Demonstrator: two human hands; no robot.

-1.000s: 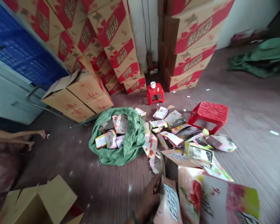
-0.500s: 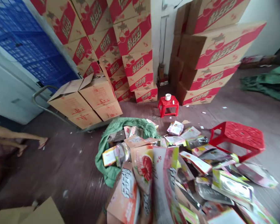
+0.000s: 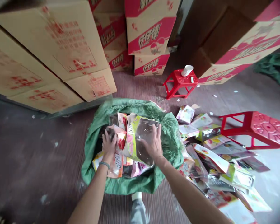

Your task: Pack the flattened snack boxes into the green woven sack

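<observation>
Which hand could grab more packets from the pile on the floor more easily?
Probably the right hand. The loose packets lie on its side, just past the green sack. The left hand presses packets on the sack's far side.

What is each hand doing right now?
Left hand: pressing down on packets in the green sack.
Right hand: flat on a clear-windowed packet, fingers spread.

Two red stools (image 3: 180,81) stand on the floor — one white cup (image 3: 187,70) tops the farther. One green sack (image 3: 170,137); loose packets (image 3: 212,157) are too many to count.
</observation>
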